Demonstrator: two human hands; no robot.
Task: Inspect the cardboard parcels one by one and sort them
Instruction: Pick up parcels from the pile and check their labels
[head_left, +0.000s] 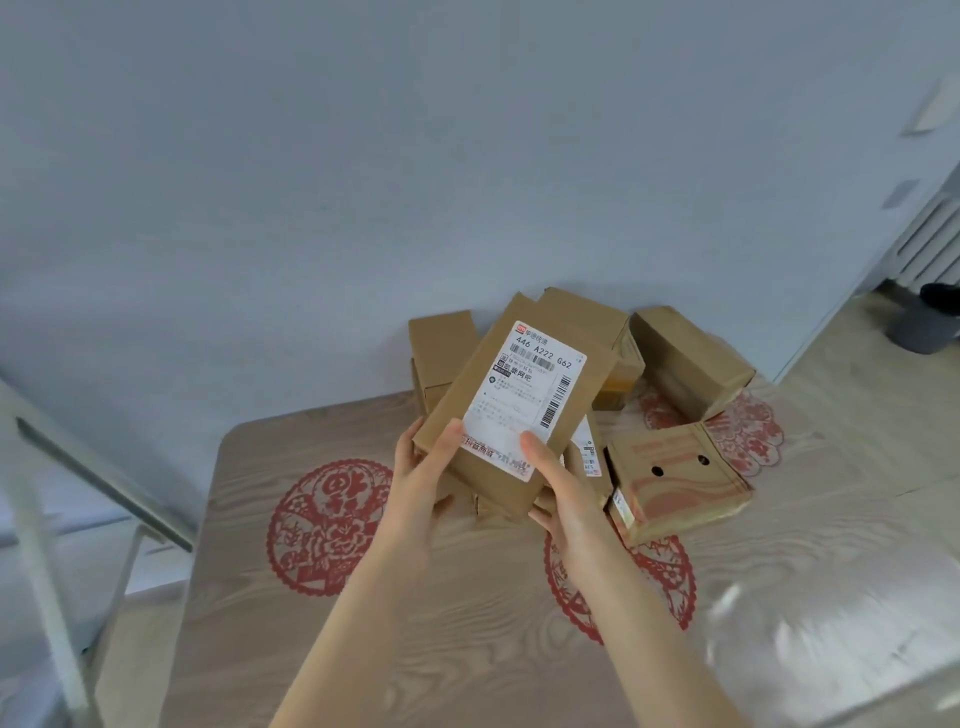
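Observation:
I hold a flat brown cardboard parcel (485, 395) with a white shipping label up in front of me, tilted, above the table. My left hand (423, 470) grips its lower left corner, thumb on the top face. My right hand (563, 486) grips the lower right edge, thumb on the label. Behind and beside it lies a pile of several other parcels: a brown box (691, 361) at the back right, a printed box with two holes (675, 478) to the right, and a brown box (439, 343) at the back left.
The wood-grain table (467, 649) carries red paper-cut decorations (324, 525) and stands against a pale wall. A white metal frame (47, 545) stands to the left. A radiator (930, 234) and a grey bin (919, 327) are at the far right.

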